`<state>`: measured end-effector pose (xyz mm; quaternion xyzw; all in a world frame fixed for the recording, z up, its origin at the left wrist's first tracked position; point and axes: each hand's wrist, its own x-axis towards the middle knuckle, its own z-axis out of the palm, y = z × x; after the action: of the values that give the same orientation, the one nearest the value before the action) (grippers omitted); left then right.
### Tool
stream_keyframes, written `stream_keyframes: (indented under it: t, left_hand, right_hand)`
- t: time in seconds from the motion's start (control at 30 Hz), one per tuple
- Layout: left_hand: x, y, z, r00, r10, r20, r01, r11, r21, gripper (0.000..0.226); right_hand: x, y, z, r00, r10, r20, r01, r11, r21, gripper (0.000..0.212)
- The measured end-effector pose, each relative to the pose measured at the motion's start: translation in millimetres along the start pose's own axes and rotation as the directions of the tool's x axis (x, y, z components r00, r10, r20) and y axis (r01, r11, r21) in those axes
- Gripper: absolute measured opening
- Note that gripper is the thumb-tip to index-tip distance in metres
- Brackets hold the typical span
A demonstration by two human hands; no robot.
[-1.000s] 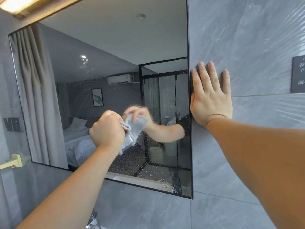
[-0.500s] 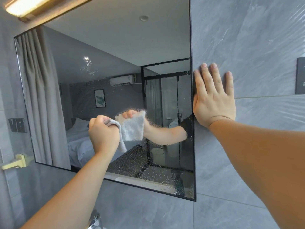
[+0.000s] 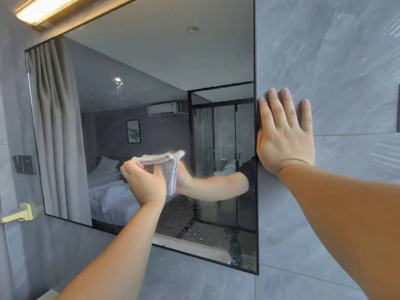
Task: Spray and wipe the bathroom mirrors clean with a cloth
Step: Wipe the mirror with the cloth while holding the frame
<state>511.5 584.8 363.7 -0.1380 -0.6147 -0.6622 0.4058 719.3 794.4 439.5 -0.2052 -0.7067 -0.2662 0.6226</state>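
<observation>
**Cloth (image 3: 171,176) refolded; right hand (image 3: 283,139) unmoved**

Half a second ago the cloth lay as a flat patch on the glass. It is now folded over the fingers, one end hanging down. The view has slid too, pushing the plaque (image 3: 399,109) almost out at the right edge.

At upper left a lamp (image 3: 47,10) glows. Below it, at the left edge, are a dark switch (image 3: 23,164) and a yellow handle (image 3: 17,213). The mirror (image 3: 151,61) fills the middle of the frame.

At its lower centre the left hand (image 3: 145,185) pinches the cloth between the thumb and curled fingers. The cloth lies against the glass and meets its own reflection. Droplets (image 3: 207,232) speckle the mirror's lower right corner.

The right hand is spread flat with straight fingers on the grey tile (image 3: 335,50), just beside the mirror's right edge, as before. The plaque shows only as a dark sliver, too cut off to read.
</observation>
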Motion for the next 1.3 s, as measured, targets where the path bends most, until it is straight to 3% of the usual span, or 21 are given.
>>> stream_keyframes:
  t: [0.2, 0.47, 0.63, 0.8, 0.9, 1.0, 1.07, 1.13, 1.2, 1.3]
  left_hand:
    - [8, -11, 8, 0.986, 0.155, 0.057, -0.156, 0.987, 0.022, 0.01]
    - [15, -17, 35, 0.979, 0.038, 0.2, -0.041, 0.999, 0.012, 0.057]
    - [57, -31, 37, 0.958, -0.249, 0.143, 0.232, 0.964, 0.129, 0.065]
    - [142, -83, 33, 0.838, -0.545, -0.031, 0.546, 0.834, 0.085, 0.066]
    - [172, -84, 36, 0.793, -0.606, -0.067, 0.609, 0.79, 0.063, 0.068]
    - [156, -44, 44, 0.889, -0.457, 0.007, 0.453, 0.883, 0.12, 0.064]
    - [113, -10, 51, 0.972, -0.223, 0.078, 0.208, 0.964, 0.163, 0.063]
    - [53, 22, 56, 0.975, 0.086, 0.204, -0.124, 0.976, 0.179, 0.068]
    - [-10, 45, 57, 0.849, 0.389, 0.358, -0.466, 0.87, 0.16, 0.07]
    - [-73, 55, 49, 0.543, 0.654, 0.527, -0.807, 0.58, 0.11, 0.069]
  right_hand:
    - [0, 0, 0, 1.0, 0.002, -0.015, -0.002, 1.0, 0.002, 0.062]
    - [0, -1, -2, 1.0, 0.004, -0.006, -0.004, 1.0, -0.012, 0.063]
    - [0, 0, -1, 1.0, 0.004, -0.02, -0.004, 1.0, 0.01, 0.063]
    - [0, 0, 4, 0.998, -0.009, -0.062, 0.008, 1.0, -0.006, 0.062]
    - [-1, 1, 6, 0.998, -0.008, -0.07, 0.007, 1.0, -0.019, 0.063]
    - [0, 0, 6, 0.996, -0.017, -0.083, 0.015, 1.0, -0.024, 0.062]
    - [0, 1, 5, 0.997, -0.018, -0.073, 0.017, 1.0, -0.019, 0.062]
    - [0, 0, 3, 0.998, -0.009, -0.059, 0.008, 1.0, -0.019, 0.062]
    - [0, -1, 0, 0.999, -0.002, -0.038, 0.002, 1.0, -0.023, 0.063]
    - [0, -1, -2, 1.0, 0.005, -0.025, -0.005, 1.0, -0.019, 0.063]
